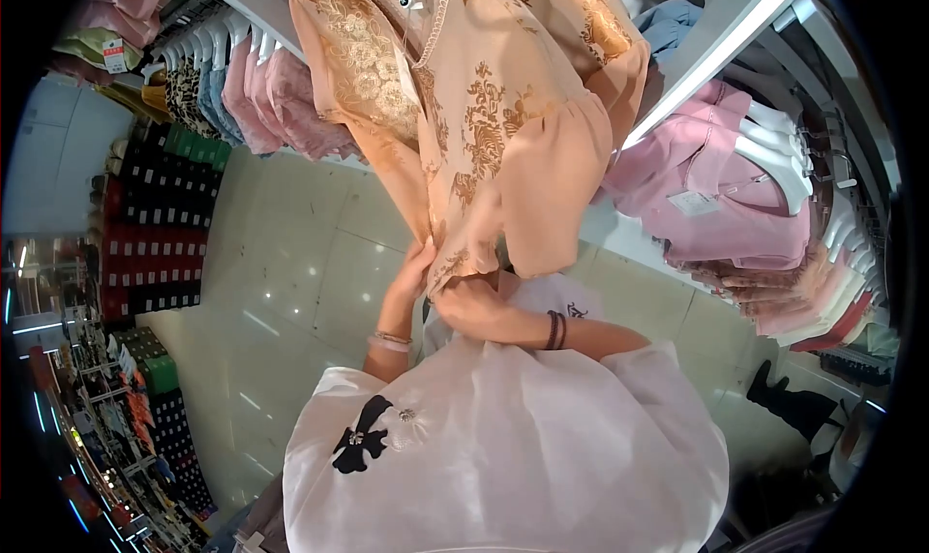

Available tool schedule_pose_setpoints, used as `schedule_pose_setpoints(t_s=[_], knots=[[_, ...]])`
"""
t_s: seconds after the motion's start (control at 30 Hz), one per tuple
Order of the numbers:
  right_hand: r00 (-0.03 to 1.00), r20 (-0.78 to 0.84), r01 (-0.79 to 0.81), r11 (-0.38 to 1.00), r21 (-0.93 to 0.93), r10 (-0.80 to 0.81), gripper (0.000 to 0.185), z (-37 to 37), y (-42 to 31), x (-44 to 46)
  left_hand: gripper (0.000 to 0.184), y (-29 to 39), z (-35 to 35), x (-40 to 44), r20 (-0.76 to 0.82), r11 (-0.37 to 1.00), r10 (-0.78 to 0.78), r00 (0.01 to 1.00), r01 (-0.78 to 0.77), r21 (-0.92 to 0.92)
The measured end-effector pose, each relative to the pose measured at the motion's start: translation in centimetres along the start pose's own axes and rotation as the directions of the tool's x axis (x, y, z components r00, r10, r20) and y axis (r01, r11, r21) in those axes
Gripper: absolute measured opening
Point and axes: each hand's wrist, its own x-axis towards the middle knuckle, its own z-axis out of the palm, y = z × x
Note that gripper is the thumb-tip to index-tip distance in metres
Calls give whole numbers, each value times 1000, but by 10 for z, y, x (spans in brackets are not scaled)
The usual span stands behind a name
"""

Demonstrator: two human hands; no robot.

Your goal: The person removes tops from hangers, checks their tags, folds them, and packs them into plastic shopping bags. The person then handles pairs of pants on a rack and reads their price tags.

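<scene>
Peach blouse [494, 108], near edge in the left hand [414, 266], fingers pinched; right hand [472, 306] close alongside, grip unclear!

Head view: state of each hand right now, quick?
Left hand: closed, pinching the peach garment.
Right hand: at the peach garment's lower end, fingers mostly hidden; grip can't be told.

A peach garment [484, 137] with gold floral patterns is bunched near its hem.
</scene>
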Motion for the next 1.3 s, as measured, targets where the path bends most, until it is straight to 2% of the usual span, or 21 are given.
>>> schedule_pose_setpoints(t_s=[0.07,0.1,0.2,0.23,0.27,0.3,0.4,0.43,0.47,0.53,0.57,0.67,0.73,0.8,0.87,0.93,0.97,1.07,1.17,1.27,1.3], knots=[[997,-78,-22,1000,16,23,13,1,1,2,79,1,-9,-5,229,985,141,963,-160,64],[995,-88,-38,999,-3,38,14,2,3,2,91,4,-15,-8,253,989,43,967,-78,129],[994,-93,-62,996,-60,56,16,13,10,-3,81,21,14,-10,220,873,4,975,-111,475],[995,-84,-59,995,-79,52,17,16,10,-2,67,11,13,-6,39,906,-60,997,38,422],[996,-77,-61,993,-97,54,18,19,9,-2,47,7,20,-5,-159,873,-38,987,110,475],[996,-26,-87,991,-97,85,26,21,9,-4,39,-4,13,0,-236,895,-24,972,126,428],[933,-334,39,959,-280,-135,40,33,26,-3,23,-12,1,10,-360,960,18,933,84,268],[925,-368,17,976,-216,-97,48,48,31,-4,24,-3,20,11,-440,987,101,892,-33,160],[914,-401,-2,989,-150,-59,55,54,35,-3,28,1,14,13,-451,994,79,889,-36,102],[982,-177,-73,996,-42,65,59,55,37,-15,34,15,9,15,-507,999,45,861,-45,13],[989,-139,-55,998,41,60,49,41,42,-18,36,23,8,15,-536,997,67,842,-72,12],[992,0,-113,911,397,123,41,1,62,-42,41,49,1,14,-609,987,143,780,-159,28],[933,23,-336,849,407,358,36,-17,75,-72,40,71,8,8,-637,982,158,755,-187,21],[849,-59,-469,799,377,526,36,-19,95,-106,40,76,-7,4,-631,978,114,768,-199,-65],[697,62,-704,666,248,714,37,-23,106,-139,39,77,-20,1,-616,975,71,785,-184,-123],[609,152,-789,575,218,778,42,-19,115,-168,39,69,-33,-1,-595,977,32,803,-150,-151],[562,194,-825,529,199,804,46,-16,117,-175,40,65,-38,-2,-565,970,14,825,-149,-194],[502,510,-865,415,283,698,61,-24,116,-175,40,49,-53,-2,-524,979,53,850,-148,-140],[492,366,-871,443,215,790,68,2,116,-190,39,67,-28,-3,-559,969,54,827,-179,-172],[541,435,-829,367,423,720,51,-3,125,-198,39,83,-12,-9,-591,963,70,804,-210,-171],[589,427,-799,415,435,686,47,2,129,-203,39,84,-12,-10,-597,962,79,798,-219,-165]])
